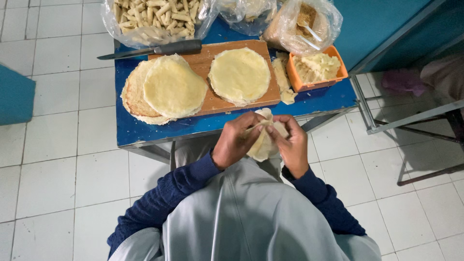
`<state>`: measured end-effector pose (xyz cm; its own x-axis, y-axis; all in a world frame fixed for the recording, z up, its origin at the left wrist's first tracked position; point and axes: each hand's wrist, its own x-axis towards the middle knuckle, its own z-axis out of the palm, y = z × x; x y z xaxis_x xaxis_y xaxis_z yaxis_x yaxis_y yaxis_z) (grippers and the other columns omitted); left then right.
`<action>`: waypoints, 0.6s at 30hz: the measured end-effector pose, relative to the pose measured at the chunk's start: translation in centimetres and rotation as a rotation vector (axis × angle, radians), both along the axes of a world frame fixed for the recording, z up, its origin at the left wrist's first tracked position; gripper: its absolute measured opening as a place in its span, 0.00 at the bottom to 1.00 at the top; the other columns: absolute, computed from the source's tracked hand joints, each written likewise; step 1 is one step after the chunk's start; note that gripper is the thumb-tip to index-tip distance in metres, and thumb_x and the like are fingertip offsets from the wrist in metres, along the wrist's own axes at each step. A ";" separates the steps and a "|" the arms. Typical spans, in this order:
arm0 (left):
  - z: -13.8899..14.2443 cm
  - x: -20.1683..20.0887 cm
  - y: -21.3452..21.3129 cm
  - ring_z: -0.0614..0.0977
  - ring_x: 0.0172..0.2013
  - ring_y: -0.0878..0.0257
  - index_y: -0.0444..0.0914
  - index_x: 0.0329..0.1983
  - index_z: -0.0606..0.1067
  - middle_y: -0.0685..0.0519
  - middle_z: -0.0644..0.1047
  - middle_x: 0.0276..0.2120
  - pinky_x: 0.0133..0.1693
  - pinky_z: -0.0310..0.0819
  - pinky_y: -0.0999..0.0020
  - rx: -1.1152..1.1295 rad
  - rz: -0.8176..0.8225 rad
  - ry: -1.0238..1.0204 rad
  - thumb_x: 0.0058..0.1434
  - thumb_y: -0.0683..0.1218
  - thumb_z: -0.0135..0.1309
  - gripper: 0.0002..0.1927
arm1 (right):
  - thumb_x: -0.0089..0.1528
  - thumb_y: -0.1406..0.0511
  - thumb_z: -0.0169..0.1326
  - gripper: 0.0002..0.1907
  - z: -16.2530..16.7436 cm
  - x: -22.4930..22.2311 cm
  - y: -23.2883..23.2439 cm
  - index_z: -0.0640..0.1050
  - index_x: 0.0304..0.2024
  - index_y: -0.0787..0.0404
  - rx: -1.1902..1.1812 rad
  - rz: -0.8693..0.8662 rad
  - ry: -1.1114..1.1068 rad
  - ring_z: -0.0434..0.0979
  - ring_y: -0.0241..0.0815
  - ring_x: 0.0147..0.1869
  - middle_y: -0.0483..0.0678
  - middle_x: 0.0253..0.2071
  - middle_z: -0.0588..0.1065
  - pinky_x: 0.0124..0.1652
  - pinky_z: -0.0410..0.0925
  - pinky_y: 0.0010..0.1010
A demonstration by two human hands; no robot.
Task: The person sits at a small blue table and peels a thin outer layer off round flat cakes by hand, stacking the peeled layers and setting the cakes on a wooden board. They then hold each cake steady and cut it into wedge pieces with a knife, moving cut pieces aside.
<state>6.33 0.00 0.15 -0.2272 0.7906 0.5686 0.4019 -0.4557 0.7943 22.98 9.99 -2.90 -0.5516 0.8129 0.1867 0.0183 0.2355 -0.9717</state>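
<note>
Both hands pinch one pale wrapper (263,141) above the lap, just off the near edge of the blue table (145,129): the left hand (235,140) has its grip closed on the wrapper's top fold, the right hand (291,145) clamps its side. Beyond lie a wooden board (208,63) with round wrapper stacks (169,89), a knife (154,50), an orange tub (316,70) of filling and bagged rolls (154,17).

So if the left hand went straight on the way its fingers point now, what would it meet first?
The left hand points rightward at the pale wrapper it already touches; just beyond that come the right hand's fingers.
</note>
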 end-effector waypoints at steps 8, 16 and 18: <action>-0.6 -0.7 -0.3 0.78 0.33 0.57 0.32 0.52 0.77 0.46 0.78 0.35 0.39 0.75 0.68 -0.213 0.022 -0.205 0.72 0.41 0.49 0.10 | 0.74 0.68 0.52 0.04 -0.6 0.4 0.7 0.73 0.47 0.64 -0.318 0.097 0.248 0.66 0.26 0.41 0.40 0.38 0.72 0.41 0.63 0.19; 0.6 -0.8 -1.1 0.81 0.39 0.54 0.32 0.55 0.75 0.44 0.78 0.43 0.44 0.75 0.67 -0.095 -0.023 -0.078 0.70 0.39 0.49 0.12 | 0.65 0.71 0.56 0.10 0.2 -1.4 -0.6 0.72 0.48 0.61 -0.132 0.038 0.156 0.71 0.26 0.47 0.39 0.42 0.74 0.46 0.68 0.20; 1.0 -0.9 -1.3 0.81 0.43 0.53 0.33 0.57 0.74 0.44 0.78 0.45 0.47 0.75 0.67 -0.056 -0.054 -0.034 0.70 0.38 0.49 0.13 | 0.66 0.71 0.56 0.07 0.4 -1.4 -0.6 0.75 0.46 0.63 -0.006 -0.070 0.038 0.70 0.26 0.45 0.40 0.40 0.74 0.45 0.67 0.20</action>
